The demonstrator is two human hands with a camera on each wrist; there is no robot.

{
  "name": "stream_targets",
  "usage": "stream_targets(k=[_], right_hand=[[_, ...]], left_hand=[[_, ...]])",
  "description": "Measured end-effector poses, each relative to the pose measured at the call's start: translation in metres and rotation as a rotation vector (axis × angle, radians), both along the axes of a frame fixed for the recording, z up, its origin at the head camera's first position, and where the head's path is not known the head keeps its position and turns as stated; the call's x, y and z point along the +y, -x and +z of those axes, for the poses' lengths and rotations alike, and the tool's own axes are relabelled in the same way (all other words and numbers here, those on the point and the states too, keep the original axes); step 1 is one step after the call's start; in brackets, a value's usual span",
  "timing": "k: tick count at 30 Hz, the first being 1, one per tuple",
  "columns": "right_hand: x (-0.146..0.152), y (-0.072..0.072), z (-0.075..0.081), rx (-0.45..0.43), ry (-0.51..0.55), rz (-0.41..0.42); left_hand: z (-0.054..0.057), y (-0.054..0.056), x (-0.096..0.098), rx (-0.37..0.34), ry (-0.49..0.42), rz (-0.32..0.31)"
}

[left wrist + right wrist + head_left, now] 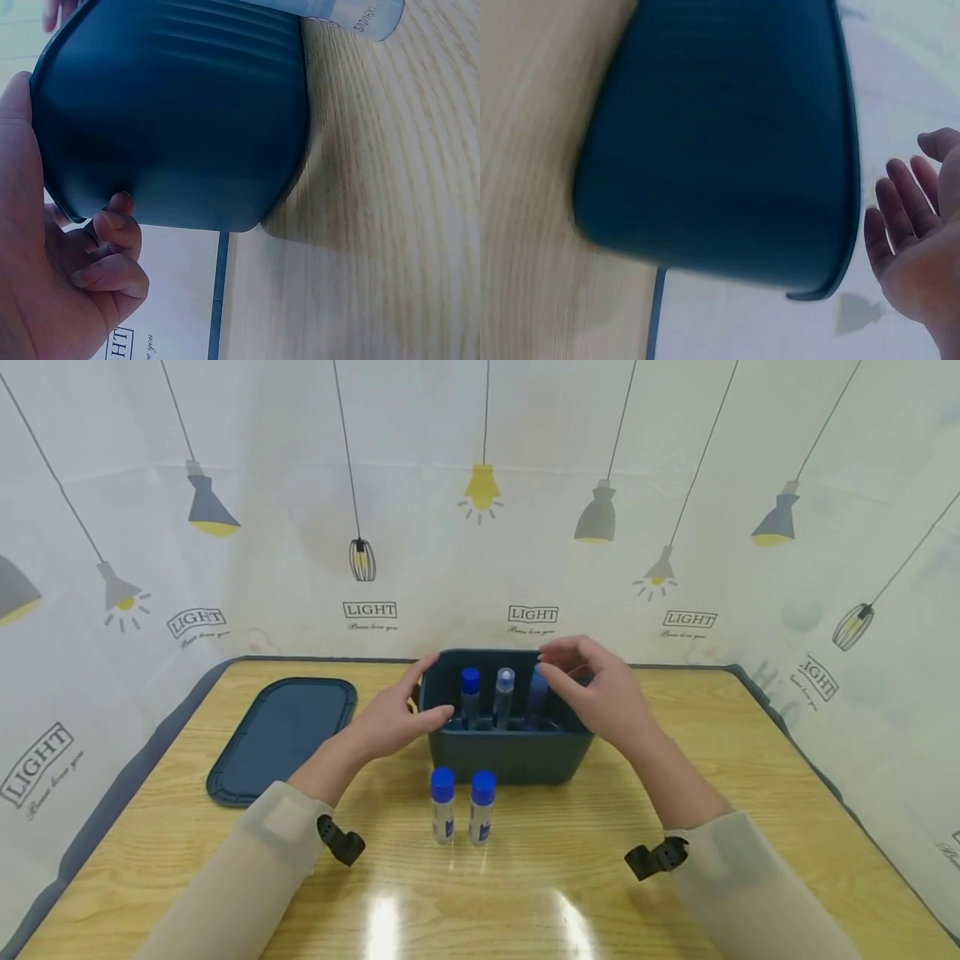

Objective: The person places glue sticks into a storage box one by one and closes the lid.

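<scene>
A dark blue plastic bin [510, 760] stands in the middle of the table. My left hand [390, 718] grips its left rim, thumb over the edge and the other fingers curled outside, as the left wrist view shows. Inside stand a blue-capped clear tube [470, 697], a clear-topped tube [504, 697] and a blurred blue tube [536, 697]. Over the bin's right side is my right hand [600, 685], its fingers spread beside the blurred tube; the right wrist view shows that hand [922, 225] loosely open. Two blue-capped clear tubes [443, 806] [482, 807] stand upright before the bin.
A dark blue lid [288, 735] lies flat on the wooden table [570, 877], left of the bin. Behind the table hangs a pale cloth [420, 577] printed with lamps. A black strap [341, 841] hangs from the left wrist.
</scene>
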State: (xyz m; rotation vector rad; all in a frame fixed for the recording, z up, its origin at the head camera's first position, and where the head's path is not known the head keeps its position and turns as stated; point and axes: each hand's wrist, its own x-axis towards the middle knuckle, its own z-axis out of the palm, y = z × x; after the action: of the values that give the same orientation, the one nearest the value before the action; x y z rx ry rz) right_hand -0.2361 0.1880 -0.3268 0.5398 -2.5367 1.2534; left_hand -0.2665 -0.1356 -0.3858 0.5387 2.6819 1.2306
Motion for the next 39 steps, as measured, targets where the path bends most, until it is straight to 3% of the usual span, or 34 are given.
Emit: stream_targets(k=[9,16,20,25,39], right_hand=[[-0.014,-0.048,-0.008,-0.008,-0.045,0.173],[-0.023,-0.069,-0.027,-0.141,-0.040,0.353],[-0.029,-0.072,-0.038,-0.222,-0.038,0.434],[-0.034,-0.071,-0.049,-0.292,-0.084,0.434],[-0.037,-0.069,-0.061,-0.303,-0.090,0.437]], left_hand=[[0.000,0.000,0.000,0.000,0.006,0.005],[0.000,0.001,0.001,0.009,0.005,0.001],[0.000,0.001,0.000,0.011,0.000,-0.005],[-0.001,-0.001,0.001,0.013,0.001,-0.002],[0.001,-0.003,0.000,0.005,-0.006,-0.004]])
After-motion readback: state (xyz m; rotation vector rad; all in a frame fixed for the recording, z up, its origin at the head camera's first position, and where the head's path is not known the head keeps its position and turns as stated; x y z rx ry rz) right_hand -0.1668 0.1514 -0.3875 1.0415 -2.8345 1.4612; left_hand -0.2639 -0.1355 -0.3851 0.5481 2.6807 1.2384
